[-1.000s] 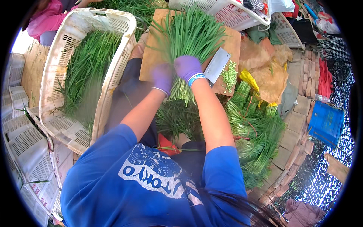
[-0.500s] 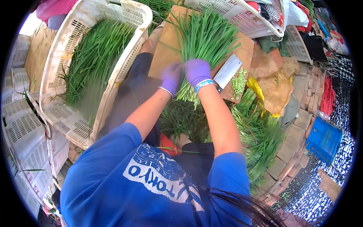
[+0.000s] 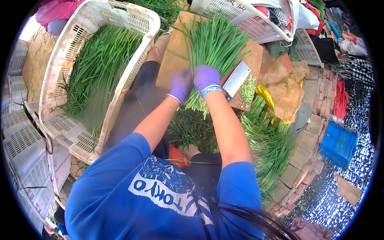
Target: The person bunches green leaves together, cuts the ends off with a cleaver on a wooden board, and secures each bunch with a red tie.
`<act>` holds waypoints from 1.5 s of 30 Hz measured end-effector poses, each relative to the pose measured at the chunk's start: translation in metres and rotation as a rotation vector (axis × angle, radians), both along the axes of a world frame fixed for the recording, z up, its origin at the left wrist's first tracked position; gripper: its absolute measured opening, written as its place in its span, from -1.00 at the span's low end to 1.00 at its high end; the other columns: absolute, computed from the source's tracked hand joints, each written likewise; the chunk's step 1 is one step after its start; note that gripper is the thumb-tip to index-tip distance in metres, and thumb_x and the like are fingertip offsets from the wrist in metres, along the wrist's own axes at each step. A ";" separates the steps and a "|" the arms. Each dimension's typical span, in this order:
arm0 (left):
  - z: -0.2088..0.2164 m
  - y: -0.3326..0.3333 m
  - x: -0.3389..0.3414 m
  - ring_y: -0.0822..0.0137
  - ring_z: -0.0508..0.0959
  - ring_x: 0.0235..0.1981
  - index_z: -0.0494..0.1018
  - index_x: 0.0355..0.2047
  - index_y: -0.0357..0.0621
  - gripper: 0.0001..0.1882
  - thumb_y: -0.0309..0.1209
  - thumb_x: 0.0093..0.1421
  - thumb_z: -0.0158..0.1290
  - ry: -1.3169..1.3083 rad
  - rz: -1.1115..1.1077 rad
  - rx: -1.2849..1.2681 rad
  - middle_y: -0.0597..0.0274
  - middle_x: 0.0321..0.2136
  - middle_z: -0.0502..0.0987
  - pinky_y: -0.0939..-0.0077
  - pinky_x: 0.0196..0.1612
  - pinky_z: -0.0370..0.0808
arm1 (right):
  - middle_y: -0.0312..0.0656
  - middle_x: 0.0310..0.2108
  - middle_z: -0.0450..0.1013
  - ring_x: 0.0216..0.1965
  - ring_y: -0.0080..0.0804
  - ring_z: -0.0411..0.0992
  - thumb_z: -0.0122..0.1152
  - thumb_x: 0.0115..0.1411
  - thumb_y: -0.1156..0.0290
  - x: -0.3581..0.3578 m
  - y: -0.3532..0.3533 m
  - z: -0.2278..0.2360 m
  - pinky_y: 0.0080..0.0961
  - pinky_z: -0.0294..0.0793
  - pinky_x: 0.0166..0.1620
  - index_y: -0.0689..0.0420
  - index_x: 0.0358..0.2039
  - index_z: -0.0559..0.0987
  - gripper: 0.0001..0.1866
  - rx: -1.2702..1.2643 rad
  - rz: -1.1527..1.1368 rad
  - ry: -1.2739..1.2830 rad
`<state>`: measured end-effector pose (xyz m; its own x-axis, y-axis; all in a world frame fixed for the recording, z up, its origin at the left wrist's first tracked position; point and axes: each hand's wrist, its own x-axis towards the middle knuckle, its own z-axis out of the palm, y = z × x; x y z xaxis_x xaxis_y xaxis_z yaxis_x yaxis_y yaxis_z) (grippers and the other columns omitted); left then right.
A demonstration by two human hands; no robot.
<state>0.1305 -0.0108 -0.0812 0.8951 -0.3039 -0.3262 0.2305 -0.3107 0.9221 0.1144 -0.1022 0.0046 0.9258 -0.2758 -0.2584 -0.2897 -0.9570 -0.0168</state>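
The purple-gloved left hand (image 3: 181, 83) is held at the near edge of the flat brown wooden cutting board (image 3: 172, 60), its fingers mostly hidden. Just beside it, closer to the board's middle, the purple-gloved right hand (image 3: 206, 76) is positioned back up, with its fingers curled under in a grip. Toward the board, the bare left forearm (image 3: 158, 120) is slanted rightward and the bare right forearm (image 3: 226, 120) is angled leftward, so that both wrists are brought near each other.
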 end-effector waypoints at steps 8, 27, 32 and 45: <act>-0.021 0.002 0.001 0.16 0.51 -0.32 0.46 -0.32 -0.25 -0.77 -0.39 0.05 -0.04 0.095 -0.034 -0.095 0.00 -0.38 0.51 0.41 -0.21 0.39 | -0.09 -0.54 0.47 -0.43 -0.15 0.46 0.06 -0.07 0.33 0.002 -0.003 -0.001 -0.28 0.42 -0.38 0.06 -0.57 0.58 -0.84 0.062 0.025 -0.013; -0.014 0.006 -0.004 0.52 0.42 -0.43 0.44 -0.32 -0.31 -0.85 -0.53 0.08 0.00 0.177 0.014 -0.262 0.30 -0.45 0.48 0.67 -0.30 0.37 | -0.09 -0.53 0.46 -0.43 -0.13 0.45 0.05 -0.09 0.34 0.003 -0.003 -0.003 -0.28 0.42 -0.38 0.07 -0.58 0.57 -0.85 0.045 0.022 0.037; -0.033 0.005 -0.002 0.52 0.42 -0.42 0.44 -0.32 -0.31 -0.85 -0.53 0.07 0.01 0.165 -0.007 -0.274 0.30 -0.45 0.48 0.68 -0.29 0.37 | -0.09 -0.51 0.47 -0.42 -0.14 0.45 0.05 -0.09 0.33 0.007 -0.004 -0.001 -0.27 0.42 -0.36 0.07 -0.57 0.57 -0.84 0.067 0.064 0.073; -0.013 0.021 0.023 0.48 0.45 -0.50 0.45 -0.31 -0.29 -0.82 -0.62 0.02 0.00 0.368 -0.207 -0.346 0.28 -0.49 0.49 0.64 -0.38 0.41 | -0.07 -0.43 0.48 -0.35 -0.12 0.46 0.08 -0.05 0.26 0.018 -0.007 0.003 -0.28 0.45 -0.31 0.07 -0.47 0.58 -0.80 0.092 0.154 0.222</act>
<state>0.1537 0.0102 -0.0938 0.6506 -0.6068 -0.4566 0.5239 -0.0768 0.8483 0.1320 -0.1096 0.0071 0.8728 -0.1026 -0.4772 -0.1477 -0.9873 -0.0578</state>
